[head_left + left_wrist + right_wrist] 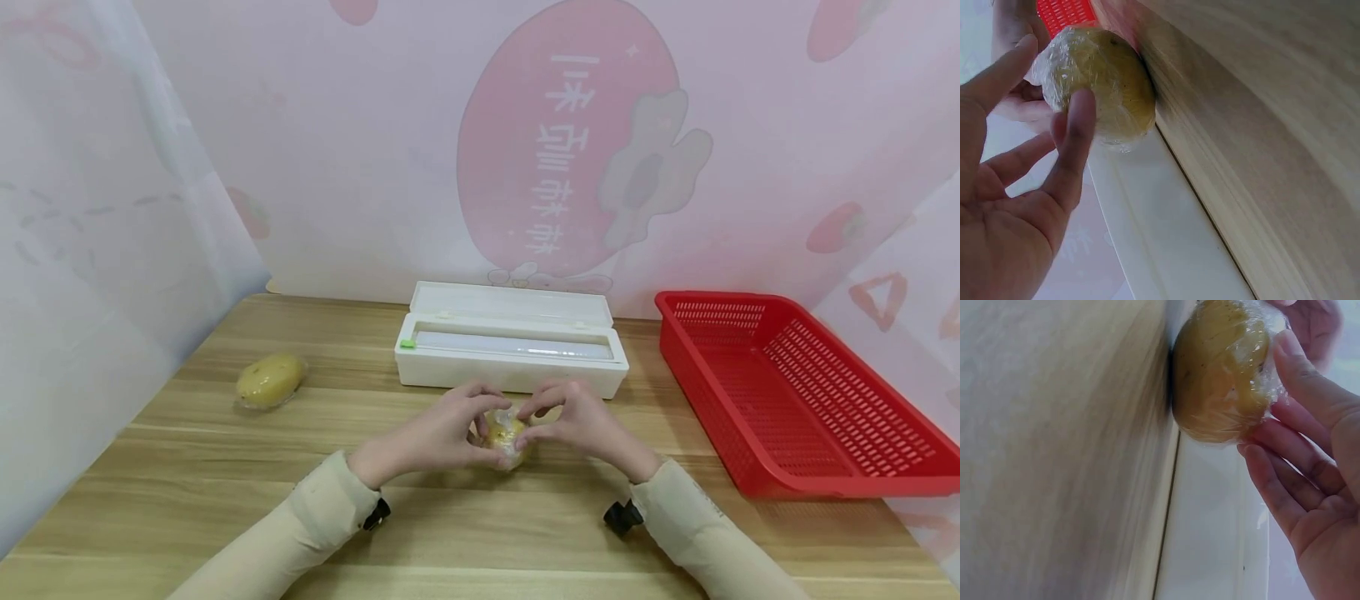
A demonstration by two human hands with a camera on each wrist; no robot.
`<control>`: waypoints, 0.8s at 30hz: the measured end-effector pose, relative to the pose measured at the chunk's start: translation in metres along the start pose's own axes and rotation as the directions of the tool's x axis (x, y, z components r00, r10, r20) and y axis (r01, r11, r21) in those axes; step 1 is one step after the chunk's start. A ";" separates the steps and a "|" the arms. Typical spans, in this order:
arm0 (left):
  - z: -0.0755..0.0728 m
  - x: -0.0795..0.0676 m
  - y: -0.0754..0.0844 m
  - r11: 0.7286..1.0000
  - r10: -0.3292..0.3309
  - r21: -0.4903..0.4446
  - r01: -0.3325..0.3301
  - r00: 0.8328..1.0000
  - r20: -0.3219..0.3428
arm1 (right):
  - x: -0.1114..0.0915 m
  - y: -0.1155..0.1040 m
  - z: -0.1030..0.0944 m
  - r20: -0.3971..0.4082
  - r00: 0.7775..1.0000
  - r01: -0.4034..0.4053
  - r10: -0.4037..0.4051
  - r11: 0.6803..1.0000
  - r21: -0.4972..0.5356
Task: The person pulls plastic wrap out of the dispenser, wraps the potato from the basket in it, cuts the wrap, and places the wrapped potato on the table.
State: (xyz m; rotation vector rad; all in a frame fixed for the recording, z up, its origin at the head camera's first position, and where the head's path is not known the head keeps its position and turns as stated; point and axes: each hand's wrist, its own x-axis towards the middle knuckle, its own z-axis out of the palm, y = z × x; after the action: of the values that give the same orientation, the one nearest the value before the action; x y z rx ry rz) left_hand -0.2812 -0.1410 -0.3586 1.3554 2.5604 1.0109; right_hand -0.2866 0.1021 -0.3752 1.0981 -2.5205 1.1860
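Note:
A yellow potato [504, 432] wrapped in clear cling film rests on the wooden table between both hands. From its left side my left hand [459, 429] holds it with curved fingers and thumb; a fingertip overlaps the potato [1116, 87] in the left wrist view. My right hand [577, 421] grips the other side, thumb and fingers at the gathered film [1275, 369] in the right wrist view. Just behind stands a white cling film box [510, 371], its lid [510, 302] raised and a film roll [513, 344] inside.
Another film-wrapped potato [270, 380] lies at the table's left. A red plastic basket [738, 433] with perforated sides stands at the right, reaching the table's edge. Behind the wooden table [480, 542] hangs a pink printed curtain [360, 167].

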 end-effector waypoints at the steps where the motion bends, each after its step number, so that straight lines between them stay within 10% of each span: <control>1: 0.000 0.001 -0.001 1.000 0.000 0.013 0.000 1.000 -0.003 | 0.000 0.001 0.000 -0.005 1.000 0.004 -0.004 1.000 0.002; 24: 0.003 0.004 -0.005 0.995 -0.054 -0.085 0.049 0.997 -0.055 | 0.000 0.005 0.001 -0.003 1.000 0.017 -0.017 1.000 0.005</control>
State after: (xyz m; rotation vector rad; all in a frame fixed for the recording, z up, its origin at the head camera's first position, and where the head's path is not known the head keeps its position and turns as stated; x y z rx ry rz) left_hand -0.2858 -0.1386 -0.3632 1.2511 2.5469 1.1500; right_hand -0.2894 0.1033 -0.3788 1.1155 -2.5028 1.1895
